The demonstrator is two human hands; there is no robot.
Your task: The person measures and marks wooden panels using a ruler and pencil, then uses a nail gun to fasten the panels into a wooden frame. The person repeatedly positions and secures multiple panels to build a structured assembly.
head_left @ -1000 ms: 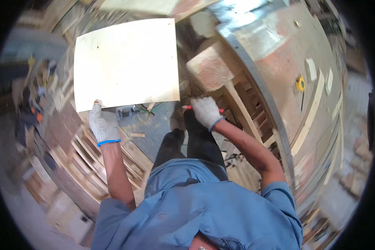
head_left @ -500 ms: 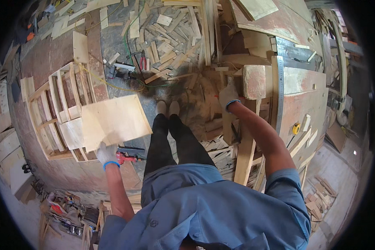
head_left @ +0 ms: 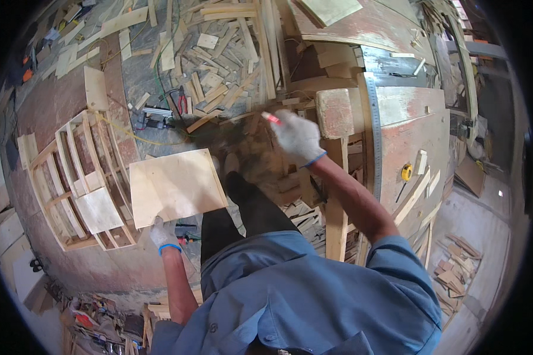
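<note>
My gloved left hand (head_left: 164, 234) grips the near edge of a pale plywood panel (head_left: 177, 186), its thumb on top and the other fingers hidden beneath. The panel is held up off the floor in front of my legs. My gloved right hand (head_left: 299, 137) is raised left of the workbench, closed round a short red stick-like thing with a whitish tip (head_left: 271, 118); its exact kind is too small to tell. Left of the panel, a slatted curved wooden frame (head_left: 95, 154) rests on a reddish board, with a small plywood piece (head_left: 100, 210) on its slats.
On my right stands a workbench (head_left: 408, 142) with a long metal ruler (head_left: 373, 130) and a yellow tape measure (head_left: 406, 172). Ahead, wood offcuts (head_left: 219, 74) litter the floor near red-handled pliers (head_left: 182, 103). A nail gun (head_left: 154, 118) lies by a yellow hose.
My right hand has come away from beside the bench, up and to the left, bringing the red stick-like thing into plain view. The panel has shifted slightly right and down with my left hand.
</note>
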